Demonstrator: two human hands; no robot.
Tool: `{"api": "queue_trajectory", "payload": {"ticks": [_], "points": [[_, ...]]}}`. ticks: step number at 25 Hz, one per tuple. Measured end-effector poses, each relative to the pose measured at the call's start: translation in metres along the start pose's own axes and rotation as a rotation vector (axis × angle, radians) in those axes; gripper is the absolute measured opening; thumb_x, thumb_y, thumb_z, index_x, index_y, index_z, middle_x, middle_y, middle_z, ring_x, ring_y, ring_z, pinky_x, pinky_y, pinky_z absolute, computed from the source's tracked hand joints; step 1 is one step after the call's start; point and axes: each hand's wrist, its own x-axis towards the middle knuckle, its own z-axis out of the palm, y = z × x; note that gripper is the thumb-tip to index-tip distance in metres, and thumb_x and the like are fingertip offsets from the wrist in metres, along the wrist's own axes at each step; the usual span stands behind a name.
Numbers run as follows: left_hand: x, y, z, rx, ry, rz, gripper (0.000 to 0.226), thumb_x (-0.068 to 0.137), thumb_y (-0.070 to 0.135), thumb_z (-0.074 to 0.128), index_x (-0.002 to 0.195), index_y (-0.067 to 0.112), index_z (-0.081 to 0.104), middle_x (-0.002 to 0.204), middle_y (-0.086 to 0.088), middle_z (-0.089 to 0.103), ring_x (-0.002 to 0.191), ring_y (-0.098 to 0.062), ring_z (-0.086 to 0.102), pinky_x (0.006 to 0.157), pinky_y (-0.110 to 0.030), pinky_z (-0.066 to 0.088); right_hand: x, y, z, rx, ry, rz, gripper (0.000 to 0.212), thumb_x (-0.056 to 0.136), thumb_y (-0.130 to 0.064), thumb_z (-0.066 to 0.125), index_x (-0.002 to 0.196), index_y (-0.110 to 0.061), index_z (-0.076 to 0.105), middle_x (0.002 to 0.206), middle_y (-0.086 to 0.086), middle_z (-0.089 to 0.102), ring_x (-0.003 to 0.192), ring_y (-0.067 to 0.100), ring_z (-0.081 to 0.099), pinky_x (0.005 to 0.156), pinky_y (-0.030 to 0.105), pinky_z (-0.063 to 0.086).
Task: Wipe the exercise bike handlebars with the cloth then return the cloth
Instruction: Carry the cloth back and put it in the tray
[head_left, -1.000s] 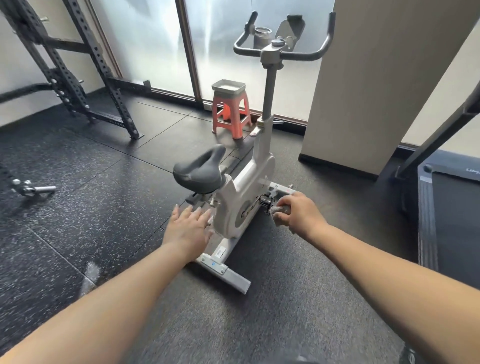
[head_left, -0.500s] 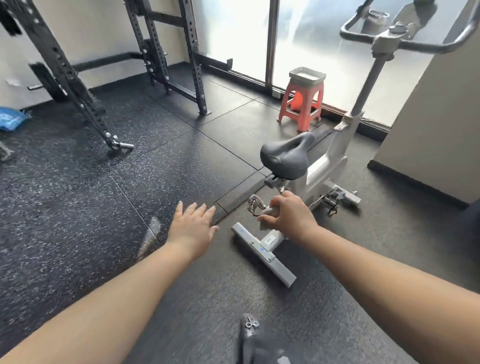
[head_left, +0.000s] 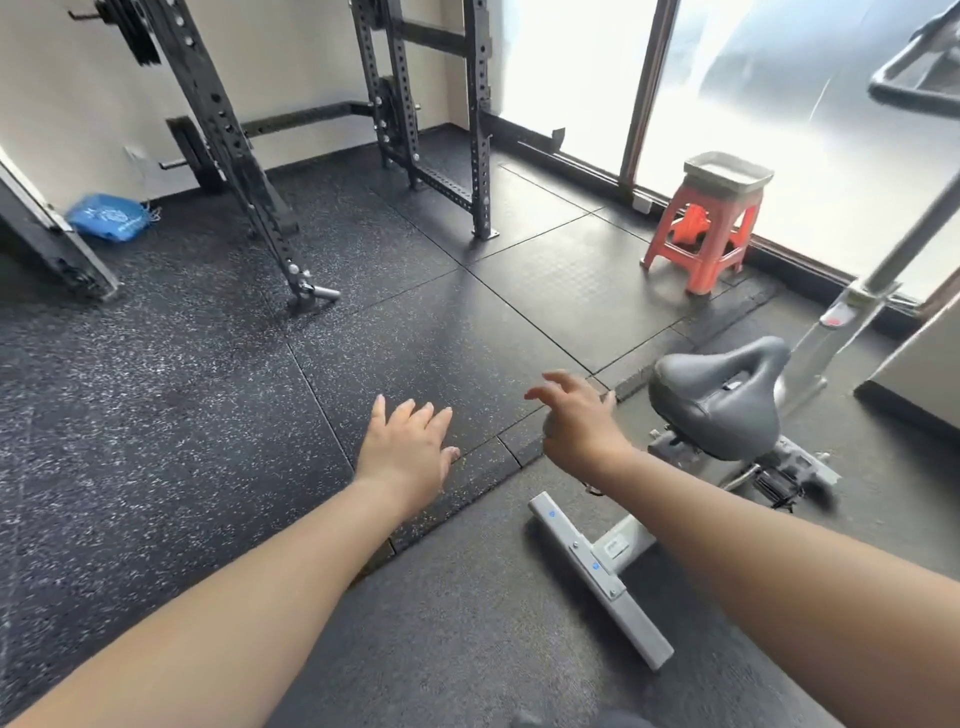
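Exercise bike in white-grey metal (head_left: 618, 551) sits at the right on the black speckled rubber floor (head_left: 208, 415), its black padded saddle (head_left: 719, 400) just right of the hands and only a bit of the black handlebars (head_left: 914, 88) showing at the top right edge. Left hand (head_left: 408, 452) is spread flat with nothing in it; right hand (head_left: 579, 423) has fingers loosely splayed, gripping nothing I can make out. Grey square tray (head_left: 727, 171) tops a red plastic stool (head_left: 698, 234) by the window, contents too washed out to tell, and no readable writing anywhere, not even on the blue bag (head_left: 109, 215) by the wall.
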Motion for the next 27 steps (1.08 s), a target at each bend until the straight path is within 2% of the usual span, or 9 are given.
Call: {"api": "queue_trajectory", "payload": {"ticks": [1, 3, 7, 10, 15, 18, 21, 24, 27], "points": [[0.007, -0.007, 0.002, -0.001, -0.003, 0.000, 0.056, 0.097, 0.047, 0.024, 0.148, 0.024, 0.018, 0.155, -0.001, 0.026, 0.143, -0.025, 0.017, 0.116, -0.054, 0.000, 0.012, -0.004, 0.002, -0.038, -0.016, -0.009, 0.057, 0.078, -0.003, 0.050, 0.126, -0.034, 0.049, 0.151, 0.001, 0.027, 0.144, 0.026, 0.018, 0.110, 0.065, 0.004], [0.024, -0.025, 0.007, 0.000, -0.016, 0.013, 0.056, 0.097, 0.047, 0.024, 0.148, 0.024, 0.017, 0.155, -0.001, 0.025, 0.143, -0.025, 0.016, 0.116, -0.054, 0.000, 0.038, -0.012, 0.010, -0.057, -0.013, -0.029, 0.058, 0.078, -0.004, 0.050, 0.128, -0.033, 0.049, 0.154, 0.003, 0.024, 0.145, 0.029, 0.017, 0.114, 0.062, 0.011], [0.075, -0.068, 0.015, 0.006, -0.043, 0.071, 0.057, 0.098, 0.046, 0.022, 0.149, 0.023, 0.014, 0.156, -0.001, 0.023, 0.144, -0.024, 0.014, 0.116, -0.052, -0.001, 0.092, -0.026, 0.029, 0.052, 0.006, 0.003, 0.047, 0.079, -0.003, 0.051, 0.122, -0.020, 0.061, 0.142, 0.017, 0.043, 0.128, 0.033, 0.046, 0.106, 0.039, 0.039], [0.119, -0.102, 0.016, 0.027, -0.030, 0.147, 0.056, 0.098, 0.046, 0.023, 0.149, 0.023, 0.014, 0.156, -0.001, 0.023, 0.144, -0.024, 0.014, 0.116, -0.051, 0.001, 0.127, -0.036, 0.033, 0.059, 0.019, 0.108, 0.040, 0.084, -0.004, 0.048, 0.119, -0.017, 0.064, 0.125, 0.012, 0.055, 0.115, 0.031, 0.055, 0.099, 0.034, 0.044], [0.201, -0.152, 0.014, 0.066, -0.009, 0.292, 0.057, 0.098, 0.046, 0.022, 0.149, 0.023, 0.013, 0.156, -0.001, 0.023, 0.144, -0.024, 0.014, 0.116, -0.052, 0.001, 0.177, -0.049, 0.030, 0.052, 0.083, 0.285, 0.036, 0.086, -0.005, 0.047, 0.113, -0.018, 0.066, 0.117, 0.010, 0.058, 0.106, 0.031, 0.059, 0.090, 0.031, 0.046], [0.243, -0.161, 0.014, 0.069, -0.013, 0.356, 0.057, 0.098, 0.046, 0.023, 0.149, 0.024, 0.013, 0.156, -0.001, 0.023, 0.144, -0.024, 0.013, 0.116, -0.052, 0.000, 0.197, -0.051, 0.026, 0.114, 0.134, 0.358, 0.030, 0.088, -0.004, 0.046, 0.107, -0.015, 0.065, 0.108, 0.007, 0.056, 0.085, 0.033, 0.065, 0.070, 0.036, 0.056], [0.290, -0.154, 0.012, 0.067, -0.007, 0.421, 0.057, 0.098, 0.047, 0.023, 0.149, 0.024, 0.013, 0.156, -0.002, 0.022, 0.144, -0.024, 0.013, 0.116, -0.051, -0.001, 0.223, -0.040, 0.019, 0.136, 0.178, 0.427, 0.022, 0.086, -0.007, 0.051, 0.104, -0.013, 0.063, 0.100, 0.005, 0.056, 0.062, 0.026, 0.060, 0.047, 0.028, 0.052], [0.345, -0.138, 0.012, 0.081, -0.009, 0.481, 0.058, 0.097, 0.047, 0.023, 0.149, 0.023, 0.012, 0.157, -0.001, 0.021, 0.145, -0.024, 0.011, 0.116, -0.051, -0.002, 0.258, -0.019, 0.009, 0.154, 0.194, 0.501, 0.021, 0.084, -0.014, 0.058, 0.105, -0.014, 0.058, 0.095, 0.008, 0.064, 0.065, 0.025, 0.063, 0.052, 0.027, 0.050], [0.404, -0.124, 0.005, 0.070, -0.003, 0.506, 0.060, 0.096, 0.048, 0.023, 0.149, 0.022, 0.010, 0.157, -0.001, 0.020, 0.145, -0.023, 0.011, 0.117, -0.051, -0.002, 0.304, 0.009, -0.008, 0.157, 0.194, 0.544, 0.010, 0.083, -0.021, 0.061, 0.089, -0.016, 0.057, 0.088, 0.009, 0.069, 0.071, 0.027, 0.064, 0.061, 0.031, 0.051]]}}
